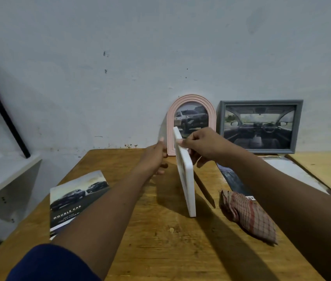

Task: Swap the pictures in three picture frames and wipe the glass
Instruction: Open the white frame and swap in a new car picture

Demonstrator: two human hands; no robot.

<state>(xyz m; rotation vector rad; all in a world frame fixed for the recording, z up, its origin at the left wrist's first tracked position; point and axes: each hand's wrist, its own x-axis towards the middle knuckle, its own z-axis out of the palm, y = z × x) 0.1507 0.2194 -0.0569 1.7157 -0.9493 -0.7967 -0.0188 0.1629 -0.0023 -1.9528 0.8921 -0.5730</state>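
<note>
The white picture frame [186, 185] is standing on edge near the middle of the wooden surface [160, 240], turned so that mostly its narrow side is showing, with its lower corner resting on the wood. The right hand [203, 145] is holding it at the top: its grip is pinching the upper edge, with the thumb on the side facing left and the fingers curled behind. The left hand [154, 157] is hovering just beside the frame on its left, its grip loosely spread and holding nothing; whether the fingertips are touching the frame is not clear.

2 more frames are leaning upright against the pale wall [120, 57] at the back of the surface. The pink arched frame [170, 118] is showing a photo of a pickup truck and is sitting directly behind the hands. The grey rectangular frame [259, 102] is standing just to its right and is showing a car interior.

A "DOUBLE CAB" car brochure [73, 201] is lying flat at the left. A folded red checked cloth [247, 216] is lying to the right of the white frame, partly on a dark printed sheet [234, 180] that is running under the right forearm. A dark blue sleeve [53, 264] is covering the left upper arm
</note>
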